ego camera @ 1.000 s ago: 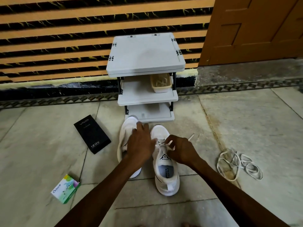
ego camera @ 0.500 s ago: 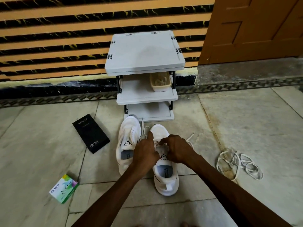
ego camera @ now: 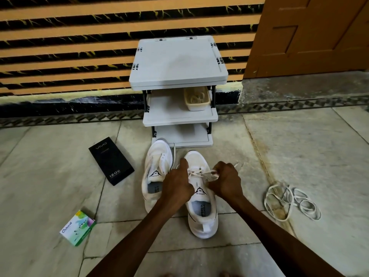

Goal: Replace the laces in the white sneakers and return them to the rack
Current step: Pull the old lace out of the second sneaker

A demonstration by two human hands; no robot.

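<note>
L hand (ego camera: pixel 177 185) & R hand (ego camera: pixel 226 181), both curled, pinch lace (ego camera: pixel 199 173); sneaker (ego camera: pixel 201 208) sits btw them, long axis pointing away twd rack (ego camera: pixel 177 62).

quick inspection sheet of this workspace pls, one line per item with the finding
surface: tiled floor
job's things: sneaker being laced and second sneaker side by side before the rack; lace criss-crossed on the first; loose laces heaped at right; basket on the middle shelf
clutter: black vivo box, green Odonil box, both at left
grippers: left hand and right hand each grip the lace
cables: nothing seen
surroundings: striped wall, wooden door
</note>
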